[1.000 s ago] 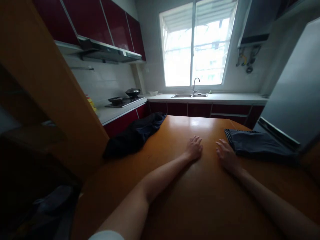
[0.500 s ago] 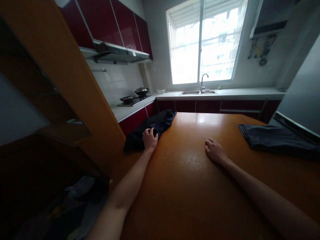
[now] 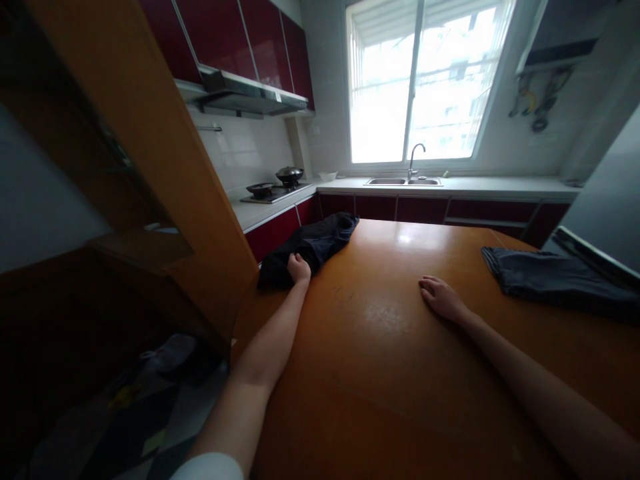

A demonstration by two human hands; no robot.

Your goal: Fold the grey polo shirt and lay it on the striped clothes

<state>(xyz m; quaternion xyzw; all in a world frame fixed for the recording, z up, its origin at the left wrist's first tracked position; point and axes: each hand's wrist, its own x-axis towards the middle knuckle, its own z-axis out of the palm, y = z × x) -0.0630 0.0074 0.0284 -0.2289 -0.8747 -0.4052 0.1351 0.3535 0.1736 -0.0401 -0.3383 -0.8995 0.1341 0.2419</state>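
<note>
A crumpled black and navy garment point(image 3: 327, 235) lies along the left edge of the wooden table point(image 3: 390, 373). My left hand point(image 3: 299, 268) is at its near side, fingers curled in and closed on the cloth; the fingertips are partly hidden. Resting palm down on the bare wood, my right hand point(image 3: 443, 298) has its fingers stretched forward and holds nothing. Further right, a folded dark grey garment point(image 3: 550, 277) lies flat on the table, apart from my right hand.
A wooden post point(image 3: 200, 180) rises beside the table's left edge. Beyond the table are a white counter with a sink point(image 3: 400, 181), and a stove point(image 3: 275, 193) with two pans. Some items point(image 3: 175, 352) lie low on the left floor.
My left hand's fingers have gone from spread and arched over the black garment to closed on it. My right hand stays flat on the table. The view has shifted slightly.
</note>
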